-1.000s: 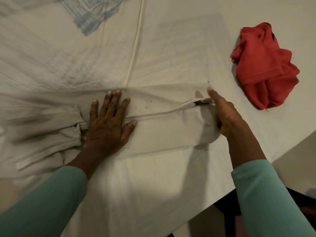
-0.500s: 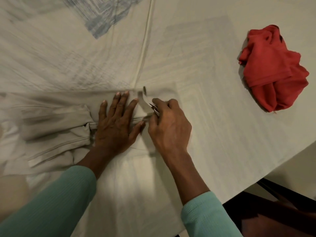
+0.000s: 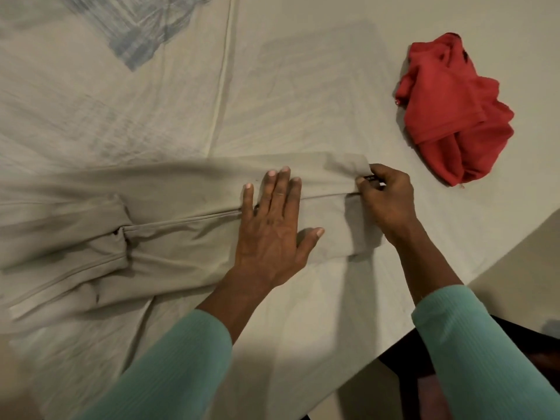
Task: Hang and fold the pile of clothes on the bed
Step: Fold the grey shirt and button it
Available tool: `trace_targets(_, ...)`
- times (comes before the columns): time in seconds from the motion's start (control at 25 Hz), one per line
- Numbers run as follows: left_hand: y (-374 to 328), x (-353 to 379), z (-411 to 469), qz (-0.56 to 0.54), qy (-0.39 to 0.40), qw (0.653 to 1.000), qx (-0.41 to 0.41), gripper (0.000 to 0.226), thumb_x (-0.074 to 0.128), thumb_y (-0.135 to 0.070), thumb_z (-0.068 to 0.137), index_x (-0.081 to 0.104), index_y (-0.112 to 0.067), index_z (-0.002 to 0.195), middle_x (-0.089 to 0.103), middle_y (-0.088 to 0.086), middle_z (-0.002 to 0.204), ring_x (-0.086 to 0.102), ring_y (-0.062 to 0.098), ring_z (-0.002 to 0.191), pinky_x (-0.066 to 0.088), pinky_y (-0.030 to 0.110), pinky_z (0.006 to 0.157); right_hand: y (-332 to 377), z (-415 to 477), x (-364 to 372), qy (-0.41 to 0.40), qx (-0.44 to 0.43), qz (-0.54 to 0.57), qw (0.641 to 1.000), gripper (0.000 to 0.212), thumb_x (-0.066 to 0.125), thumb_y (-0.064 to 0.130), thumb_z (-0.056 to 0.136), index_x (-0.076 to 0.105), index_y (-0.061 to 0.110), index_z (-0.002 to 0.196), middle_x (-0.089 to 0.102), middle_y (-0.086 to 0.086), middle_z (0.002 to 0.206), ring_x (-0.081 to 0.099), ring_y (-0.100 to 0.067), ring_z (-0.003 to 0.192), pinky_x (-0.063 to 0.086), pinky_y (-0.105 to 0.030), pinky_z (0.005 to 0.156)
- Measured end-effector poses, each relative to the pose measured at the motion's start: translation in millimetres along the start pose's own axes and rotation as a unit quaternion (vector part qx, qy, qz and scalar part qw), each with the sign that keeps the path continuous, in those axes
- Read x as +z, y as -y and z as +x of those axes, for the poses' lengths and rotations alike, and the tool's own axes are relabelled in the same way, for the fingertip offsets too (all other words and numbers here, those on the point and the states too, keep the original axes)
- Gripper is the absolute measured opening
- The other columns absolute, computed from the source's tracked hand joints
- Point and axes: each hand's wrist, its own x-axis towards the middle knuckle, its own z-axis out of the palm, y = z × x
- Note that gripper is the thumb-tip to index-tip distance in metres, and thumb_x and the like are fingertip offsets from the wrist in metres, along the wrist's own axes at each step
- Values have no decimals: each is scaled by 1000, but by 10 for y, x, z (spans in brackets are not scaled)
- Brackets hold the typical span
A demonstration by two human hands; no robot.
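On garment point(image 3: 181, 195), left hand point(image 3: 272, 234) flat, right hand point(image 3: 386, 200) pinching

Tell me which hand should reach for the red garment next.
Right, probably. The right hand pinches the end of the beige garment on the side where the red garment lies, so it is nearer. The left hand presses flat on the beige garment, farther away.

The right hand point(image 3: 386, 198), pinching a small dark zip pull point(image 3: 370, 178), has been drawn away from the left hand point(image 3: 272, 228) along the beige fabric garment point(image 3: 169, 207).
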Motion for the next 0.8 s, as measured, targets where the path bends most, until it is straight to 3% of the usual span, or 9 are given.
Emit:
trace_targets(0.12, -107, 136, 56, 49, 47, 998, 19, 91, 11, -74, 100, -2, -13, 167, -18, 11, 173, -19, 29, 159, -2, 61, 126, -18, 110, 17, 37, 67, 22, 997, 17, 66, 35, 89, 76, 23, 94, 74, 7, 88, 70, -21, 90, 57, -41, 82)
trace_targets(0.2, -84, 198, 21, 62, 43, 997, 30, 92, 11, -75, 99, -3, -14, 167, -18, 11, 173, -18, 29, 159, -1, 62, 126, 19, 153, 30, 63, 87, 57, 993, 24, 72, 44, 91, 76, 21, 97, 75, 7, 90, 72, -18, 88, 58, -34, 77)
trace_targets(0.36, -65, 225, 4, 51, 28, 998, 38, 88, 14, -73, 100, 1, -17, 167, -12, 9, 174, -12, 28, 161, 2, 60, 127, 113, 211, 89, 25, 20, 189, 981, 21, 67, 20, 100, 75, 18, 119, 77, 7, 107, 74, -6, 95, 59, -25, 82)
trace_targets(0.48, -64, 231, 16, 37, 25, 998, 40, 87, 14, -72, 101, 3, -18, 168, -11, 8, 174, -12, 27, 161, 2, 59, 127, 43, 147, 133, -1, -24, 51, 998, 42, 63, 41, 99, 65, 26, 138, 69, 6, 134, 65, -11, 121, 53, -40, 107)
trace_targets(0.56, -56, 214, 12, 32, 29, 998, 39, 87, 16, -72, 101, 5, -17, 168, -9, 9, 175, -10, 27, 161, 2, 59, 127, -17, 101, 95, 9, 26, -41, 999, 56, 68, 54, 93, 58, 30, 142, 65, 4, 140, 61, -16, 124, 50, -43, 107)
trace_targets(0.68, -57, 114, -6, 6, 15, 999, 32, 86, 16, -70, 102, 10, -15, 167, -3, 10, 175, -6, 27, 162, 2, 58, 128, 74, 58, -54, 22, 60, 9, 998, 51, 82, 53, 75, 72, 27, 117, 75, 6, 112, 70, -17, 104, 56, -48, 97)
trace_targets(0.76, -33, -43, -36, -128, -59, 990, -8, 80, 28, -66, 102, 32, -13, 162, 24, 10, 171, 17, 25, 160, 13, 50, 129, 280, -63, -92, 9, 28, 22, 999, 34, 82, 41, 80, 75, 28, 110, 73, 11, 92, 69, -8, 87, 59, -42, 89)
trace_targets(0.8, -7, -137, -55, -223, -109, 967, -46, 73, 36, -63, 101, 47, -14, 154, 43, 7, 162, 35, 21, 152, 24, 42, 126, 416, -177, -58, -3, -1, -7, 1000, 29, 78, 36, 85, 74, 31, 113, 71, 13, 87, 67, -4, 81, 58, -36, 84)
